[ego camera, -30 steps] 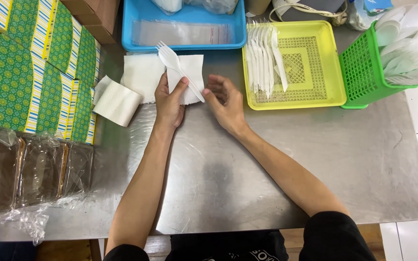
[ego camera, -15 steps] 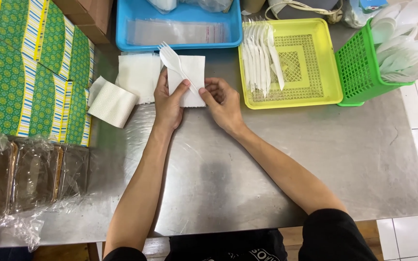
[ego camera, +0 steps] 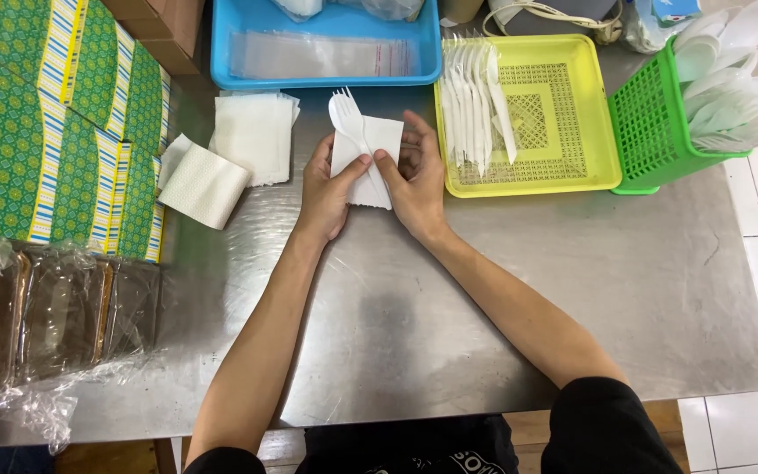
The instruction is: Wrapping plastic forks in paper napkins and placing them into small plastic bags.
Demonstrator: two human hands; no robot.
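Pointing away from the person, the fork [ego camera: 349, 118] lay on a napkin [ego camera: 368, 158]; both hands' fingers [ego camera: 354, 164] pinched the napkin.

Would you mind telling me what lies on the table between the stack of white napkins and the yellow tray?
In the head view, both hands, left hand and right hand, fold a white napkin around a plastic fork and spoon there.

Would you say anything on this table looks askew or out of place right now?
Mostly tidy. One folded napkin lies skewed and apart from the napkin stack. Loose clear wrap hangs crumpled over the table's near-left edge. Both hands hold a napkin around a fork.
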